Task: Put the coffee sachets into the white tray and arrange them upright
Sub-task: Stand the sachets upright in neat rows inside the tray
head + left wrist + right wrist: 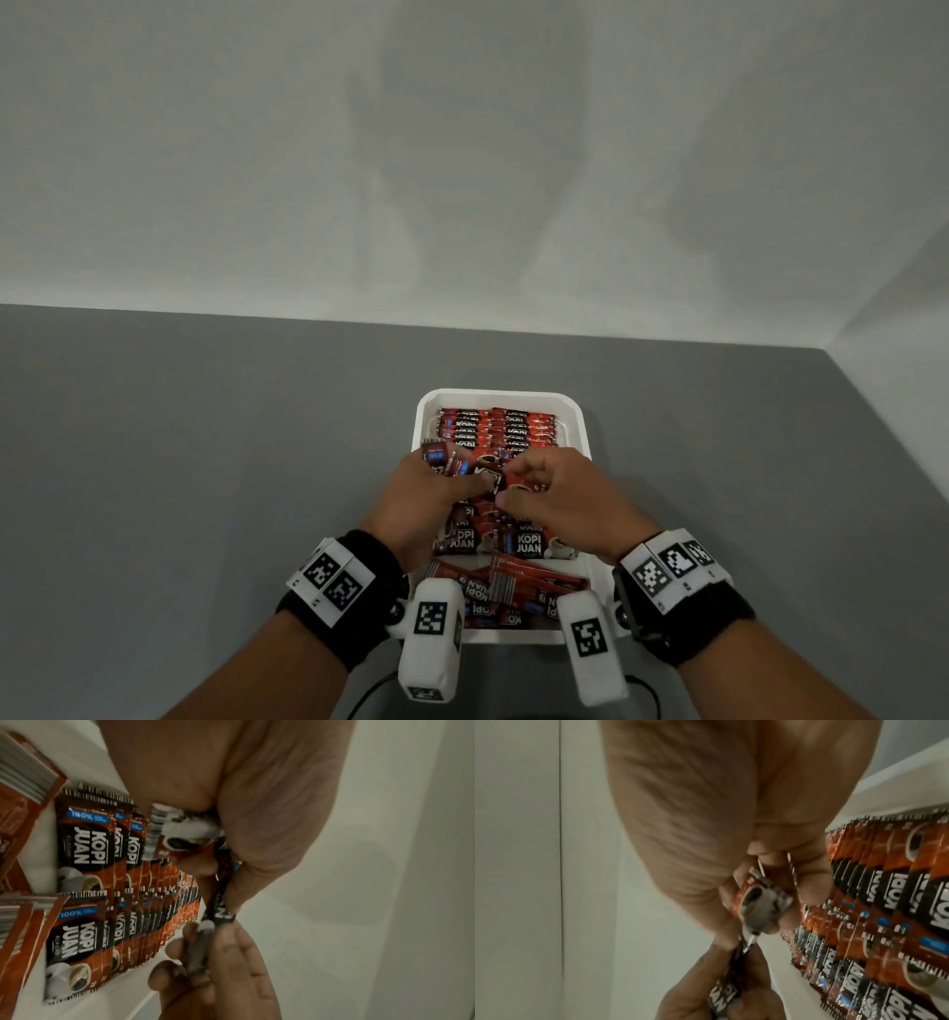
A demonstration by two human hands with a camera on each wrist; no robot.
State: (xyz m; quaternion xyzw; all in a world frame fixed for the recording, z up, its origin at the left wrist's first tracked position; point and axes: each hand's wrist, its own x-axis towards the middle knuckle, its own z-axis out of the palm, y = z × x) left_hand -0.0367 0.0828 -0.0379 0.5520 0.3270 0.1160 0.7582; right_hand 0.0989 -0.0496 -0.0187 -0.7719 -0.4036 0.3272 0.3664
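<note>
The white tray (579, 417) lies on the grey table in front of me. Two rows of red "Kopi Juan" sachets (495, 427) stand upright in its far half, and they also show in the wrist views (154, 912) (885, 902). Loose sachets (518, 583) lie flat at its near end. Above the tray's middle, my left hand (452, 478) grips a small bunch of sachets (442, 457) (185, 833). My right hand (518, 493) meets it and pinches sachets (521, 483) (759, 898) between thumb and fingers. The two hands touch.
The grey table (205, 462) meets a white wall behind and ends at an edge (883, 431) on the right. White marker blocks (431, 642) hang from both wrists over the tray's near rim. A dark cable (369, 694) runs along the table's near edge.
</note>
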